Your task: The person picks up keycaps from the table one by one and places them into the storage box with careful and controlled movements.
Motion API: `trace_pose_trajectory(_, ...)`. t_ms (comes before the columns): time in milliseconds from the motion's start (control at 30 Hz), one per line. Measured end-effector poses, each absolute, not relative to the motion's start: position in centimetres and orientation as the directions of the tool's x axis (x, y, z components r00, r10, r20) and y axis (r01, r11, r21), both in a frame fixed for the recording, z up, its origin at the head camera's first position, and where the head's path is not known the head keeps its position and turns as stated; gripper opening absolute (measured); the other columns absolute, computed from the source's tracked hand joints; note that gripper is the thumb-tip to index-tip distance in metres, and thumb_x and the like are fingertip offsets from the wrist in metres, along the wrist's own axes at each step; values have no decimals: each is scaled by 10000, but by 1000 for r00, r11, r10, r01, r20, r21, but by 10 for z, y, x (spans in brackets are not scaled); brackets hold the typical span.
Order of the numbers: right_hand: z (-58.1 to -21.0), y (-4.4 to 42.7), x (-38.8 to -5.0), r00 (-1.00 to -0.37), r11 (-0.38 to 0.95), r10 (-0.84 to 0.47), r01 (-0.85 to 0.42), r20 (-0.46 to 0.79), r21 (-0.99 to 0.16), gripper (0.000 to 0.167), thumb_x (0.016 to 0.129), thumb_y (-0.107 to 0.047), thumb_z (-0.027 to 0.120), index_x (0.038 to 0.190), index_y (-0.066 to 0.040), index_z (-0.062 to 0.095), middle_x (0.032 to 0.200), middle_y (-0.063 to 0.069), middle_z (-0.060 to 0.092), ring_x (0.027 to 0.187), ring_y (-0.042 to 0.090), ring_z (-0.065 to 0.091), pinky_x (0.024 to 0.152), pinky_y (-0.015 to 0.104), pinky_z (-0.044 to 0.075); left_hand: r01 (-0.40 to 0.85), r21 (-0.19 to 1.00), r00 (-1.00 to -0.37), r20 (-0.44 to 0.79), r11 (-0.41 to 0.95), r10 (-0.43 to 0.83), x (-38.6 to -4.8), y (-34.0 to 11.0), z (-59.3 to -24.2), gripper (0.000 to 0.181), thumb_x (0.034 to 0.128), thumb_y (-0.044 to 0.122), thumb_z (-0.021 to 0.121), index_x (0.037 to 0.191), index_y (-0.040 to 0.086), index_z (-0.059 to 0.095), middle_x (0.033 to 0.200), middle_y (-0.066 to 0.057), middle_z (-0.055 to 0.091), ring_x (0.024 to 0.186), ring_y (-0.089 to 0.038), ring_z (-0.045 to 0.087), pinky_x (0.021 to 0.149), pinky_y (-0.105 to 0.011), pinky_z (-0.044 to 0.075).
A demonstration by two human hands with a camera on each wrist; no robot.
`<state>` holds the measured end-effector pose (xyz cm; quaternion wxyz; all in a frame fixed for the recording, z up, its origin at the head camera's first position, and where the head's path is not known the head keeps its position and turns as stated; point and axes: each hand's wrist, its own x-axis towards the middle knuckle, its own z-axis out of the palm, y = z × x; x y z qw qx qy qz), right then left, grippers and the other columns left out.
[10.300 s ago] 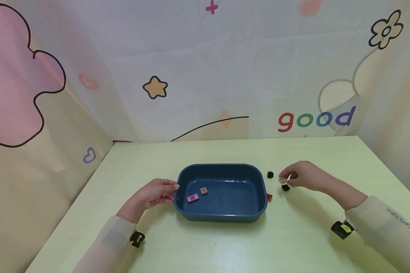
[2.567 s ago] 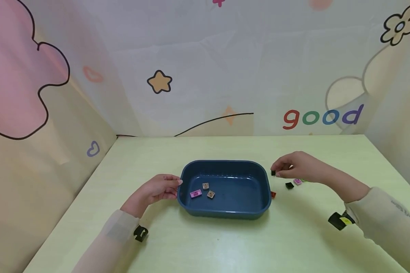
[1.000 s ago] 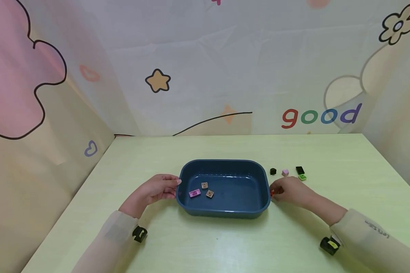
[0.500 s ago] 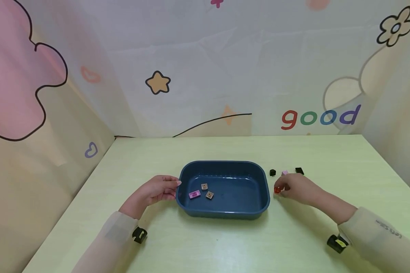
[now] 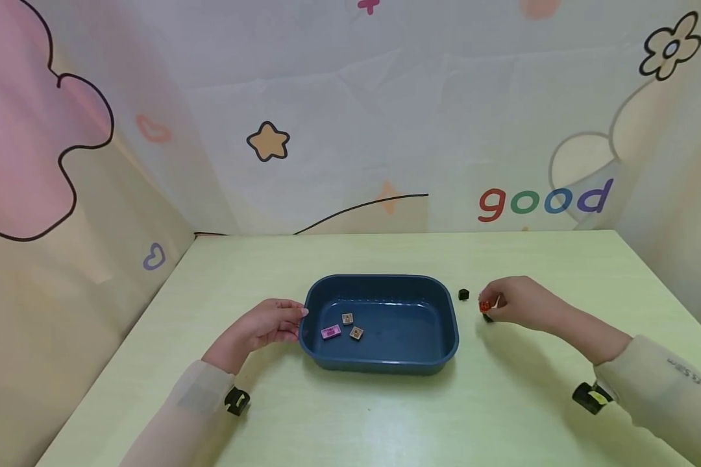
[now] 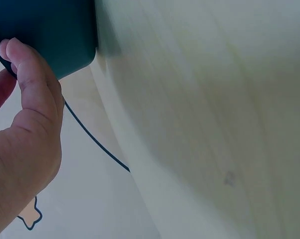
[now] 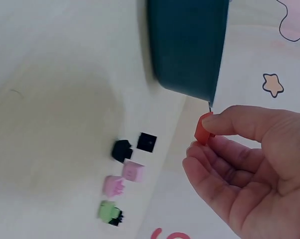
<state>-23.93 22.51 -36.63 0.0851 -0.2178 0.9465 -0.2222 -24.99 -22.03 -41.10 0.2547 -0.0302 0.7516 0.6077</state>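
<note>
My left hand [image 5: 276, 323] grips the left rim of the dark blue tub [image 5: 380, 363], thumb on the rim. In the left wrist view its thumb and fingers close on the tub wall. To the tub's right, my right hand [image 5: 520, 301] pinches a small orange-red block [image 5: 485, 306] between thumb and fingers, above the table. The right wrist view shows this red block [image 7: 204, 128] at the fingertips, apart from the tub. Inside the tub, toward its left, lie a pink rectangular tile [image 5: 330, 332] and two tan square tiles, one tan tile [image 5: 356, 333] nearer me.
Right of the tub lies a black block [image 5: 464, 294]; another black piece [image 5: 488, 318] is partly hidden below the right hand. The right wrist view also shows pink blocks [image 7: 133, 171] and a green block [image 7: 109, 211] on the table. A printed cloth [image 5: 350, 155] hangs behind.
Since about a second ago, my right hand has lifted the orange-red block from beside the tub and moved right and away. Earlier it held a tan tile; a second tan tile now lies in the tub.
</note>
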Motion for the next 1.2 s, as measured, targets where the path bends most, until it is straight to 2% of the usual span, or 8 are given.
trace_pose_trajectory(167,-347,219,-246,-882,807,-463,-379,-87,-452,176,889,-55,714,1046,24,705,888,70,707,776,149,594,674,261,533,-345,899,-869,-415,271,270,-249,-219,-410,236,1047,120,541,1196,-58,583,710,50,649,621,-48,616,628,-162,577)
trace_pose_trajectory(500,-313,198,-256,-836,773,-545,-473,-62,-423,170,905,-76,716,1065,-20,711,903,14,722,789,106,632,695,266,540,-325,906,-870,-399,270,291,-248,-218,-410,304,1053,131,535,1250,-99,558,718,50,653,624,-47,618,642,-164,581)
trace_pose_trajectory(700,-305,181,-263,-810,744,-583,-496,-71,-447,179,913,-93,723,1083,-38,714,928,21,716,855,135,621,724,267,551,-335,900,-869,-409,278,278,-248,-219,-411,309,1061,134,521,1262,-98,555,726,42,649,626,-52,615,645,-164,583)
trace_pose_trajectory(933,-299,158,-275,-751,707,-654,-564,-92,-427,154,921,-103,716,1067,-56,717,950,20,727,876,130,629,772,283,558,-327,907,-867,-399,266,297,-247,-220,-412,329,1064,134,513,1275,-117,539,734,41,649,631,-49,616,647,-160,584)
trace_pose_trajectory(1200,-300,125,-285,-710,697,-685,-574,-163,-430,147,915,-57,709,1061,-44,709,1000,76,736,902,164,636,804,305,589,-329,908,-863,-401,261,307,-247,-220,-410,333,1067,129,505,1283,-123,532,737,38,655,635,-52,622,650,-160,585)
